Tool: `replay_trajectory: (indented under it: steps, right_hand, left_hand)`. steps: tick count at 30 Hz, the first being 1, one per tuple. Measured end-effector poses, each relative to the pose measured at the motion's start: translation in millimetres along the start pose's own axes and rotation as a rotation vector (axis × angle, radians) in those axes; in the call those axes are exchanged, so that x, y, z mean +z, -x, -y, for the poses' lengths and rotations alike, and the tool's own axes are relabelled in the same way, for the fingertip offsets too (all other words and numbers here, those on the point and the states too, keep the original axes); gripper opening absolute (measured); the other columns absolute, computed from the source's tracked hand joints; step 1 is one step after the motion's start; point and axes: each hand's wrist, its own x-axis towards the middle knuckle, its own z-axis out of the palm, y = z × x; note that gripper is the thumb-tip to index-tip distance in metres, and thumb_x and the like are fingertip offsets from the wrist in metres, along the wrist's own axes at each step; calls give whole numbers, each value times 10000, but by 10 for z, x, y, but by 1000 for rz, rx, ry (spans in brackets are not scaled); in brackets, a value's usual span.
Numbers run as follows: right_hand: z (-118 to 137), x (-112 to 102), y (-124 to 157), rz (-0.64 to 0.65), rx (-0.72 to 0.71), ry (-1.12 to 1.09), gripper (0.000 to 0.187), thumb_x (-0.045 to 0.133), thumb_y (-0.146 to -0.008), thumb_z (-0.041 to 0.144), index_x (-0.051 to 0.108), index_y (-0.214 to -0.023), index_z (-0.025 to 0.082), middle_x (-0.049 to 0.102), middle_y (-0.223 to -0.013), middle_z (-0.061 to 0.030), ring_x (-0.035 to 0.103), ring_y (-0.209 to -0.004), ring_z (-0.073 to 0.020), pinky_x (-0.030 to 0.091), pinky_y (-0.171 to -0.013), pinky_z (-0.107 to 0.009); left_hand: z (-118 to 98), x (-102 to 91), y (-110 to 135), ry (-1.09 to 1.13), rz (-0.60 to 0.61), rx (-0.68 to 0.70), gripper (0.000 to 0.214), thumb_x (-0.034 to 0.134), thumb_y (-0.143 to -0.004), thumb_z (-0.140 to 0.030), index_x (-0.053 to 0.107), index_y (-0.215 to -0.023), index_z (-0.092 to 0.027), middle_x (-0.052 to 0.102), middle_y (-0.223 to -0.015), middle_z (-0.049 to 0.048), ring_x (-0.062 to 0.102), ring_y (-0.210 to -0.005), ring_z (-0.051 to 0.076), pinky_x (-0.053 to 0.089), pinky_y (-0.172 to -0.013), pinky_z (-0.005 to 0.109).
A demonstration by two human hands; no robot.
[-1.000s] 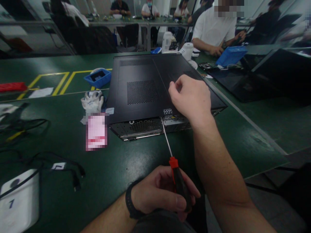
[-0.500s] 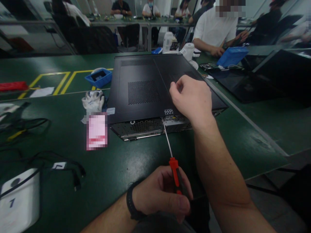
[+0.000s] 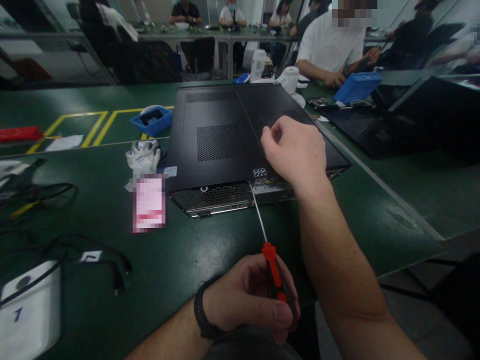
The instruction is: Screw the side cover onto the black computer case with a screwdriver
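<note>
A black desktop computer case (image 3: 221, 112) lies flat on the green table, its perforated metal rear panel facing me. Low in front of it, my left hand (image 3: 251, 300), with a black wristband, is closed around the red and black handle of a screwdriver (image 3: 272, 265). The thin shaft points away from me, its tip at the rear panel's top edge near the middle; what the tip touches is too small to make out. My right hand (image 3: 296, 147) rests on the right part of the case top, fingers curled in a loose fist, with nothing visible in them.
Left of the case lie gloves (image 3: 144, 157), a blurred pink-white card (image 3: 149, 202) and a blue bin (image 3: 152, 120). Black cables (image 3: 101, 250) and a white device (image 3: 32, 310) sit nearer left. A dark panel (image 3: 367, 130) and a seated co-worker (image 3: 332, 45) are right.
The screwdriver handle has turned a little in my left hand, and its near end sits slightly further right. My right hand and the case hold their places.
</note>
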Motion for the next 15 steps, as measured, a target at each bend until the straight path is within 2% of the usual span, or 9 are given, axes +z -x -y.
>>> replay_trajectory:
  steps: [4, 8, 15]
  right_hand:
    - [3, 2, 0, 4, 11, -3, 269, 570, -948, 414, 660, -820, 195, 646, -740, -82, 679, -895, -306, 521, -883, -501]
    - [-11, 22, 10, -36, -22, -22, 280, 563, -950, 420, 643, -796, 200, 634, -718, -72, 678, -893, -300, 524, -882, -489]
    - [2, 2, 0, -4, -1, -13, 273, 563, -953, 419, 636, -801, 205, 647, -737, -83, 684, -909, -315, 522, -889, -504]
  left_hand:
    - [3, -16, -1, -43, 43, 43, 321, 874, -791, -282, 629, -944, -141, 697, -824, 26, 643, -529, 76, 535, -487, 166]
    - [10, -18, -6, 0, 40, 28, 373, 889, -779, -274, 589, -973, -164, 739, -864, 43, 669, -547, 91, 535, -486, 162]
    - [-41, 27, 11, -49, -57, -69, 445, 925, -723, -395, 725, -1014, -124, 720, -830, 59, 647, -566, 92, 539, -507, 185]
